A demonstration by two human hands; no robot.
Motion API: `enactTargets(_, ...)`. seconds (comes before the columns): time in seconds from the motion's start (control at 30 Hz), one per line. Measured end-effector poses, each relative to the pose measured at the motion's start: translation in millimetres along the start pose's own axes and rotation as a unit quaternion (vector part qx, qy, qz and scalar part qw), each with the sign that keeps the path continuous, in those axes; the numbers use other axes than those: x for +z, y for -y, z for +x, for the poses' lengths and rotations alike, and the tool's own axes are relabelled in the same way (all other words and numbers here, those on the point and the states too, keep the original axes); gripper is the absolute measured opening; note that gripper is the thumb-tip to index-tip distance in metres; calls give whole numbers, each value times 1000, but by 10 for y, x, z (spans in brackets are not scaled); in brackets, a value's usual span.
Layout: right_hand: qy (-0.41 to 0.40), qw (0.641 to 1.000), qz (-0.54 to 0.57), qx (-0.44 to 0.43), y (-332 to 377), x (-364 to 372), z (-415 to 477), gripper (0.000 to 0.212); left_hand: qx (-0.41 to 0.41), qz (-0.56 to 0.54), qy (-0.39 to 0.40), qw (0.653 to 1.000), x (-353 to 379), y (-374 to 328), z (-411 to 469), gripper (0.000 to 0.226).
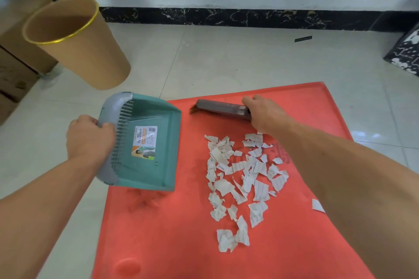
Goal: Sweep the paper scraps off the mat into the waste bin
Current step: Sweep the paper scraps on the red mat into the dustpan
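Observation:
A red mat [176,233] lies on the tiled floor. Several torn white paper scraps [240,179] are piled on its middle right, and one stray scrap [317,205] lies by my right forearm. My left hand [89,137] grips the grey back edge of a teal dustpan [149,147], which rests over the mat's left edge, empty. My right hand [264,112] is closed on the end of a dark brown hand brush [221,108] lying at the mat's far side, behind the scraps. A tan waste bin [77,41] with a gold rim stands at the far left.
Cardboard boxes [15,70] stand behind and left of the bin. A black patterned box [405,52] sits at the far right by the wall. A small dark strip [303,39] lies on the floor tiles near the black skirting.

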State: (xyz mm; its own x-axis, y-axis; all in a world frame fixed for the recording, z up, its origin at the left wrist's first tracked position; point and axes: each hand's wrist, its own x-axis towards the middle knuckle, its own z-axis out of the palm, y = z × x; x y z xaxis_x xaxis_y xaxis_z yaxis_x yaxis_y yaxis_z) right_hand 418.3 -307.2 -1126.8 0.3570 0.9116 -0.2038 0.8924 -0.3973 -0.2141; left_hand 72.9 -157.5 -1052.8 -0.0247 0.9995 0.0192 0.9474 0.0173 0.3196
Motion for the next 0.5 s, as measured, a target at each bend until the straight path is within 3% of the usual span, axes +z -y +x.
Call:
enactTargets(0.2, 116, 992, -14, -38, 161, 51, -349, 40, 10, -15, 16, 1000, -33, -92, -60, 36)
enactTargets(0.37, 126, 991, -3, -38, 329, 37, -670, 40, 7, -17, 35, 999, -77, -191, -144, 30)
enactTargets(0.5, 59, 998, 8, -14, 417, -98, -861, 34, 22, -27, 42, 998, -148, -213, -194, 35)
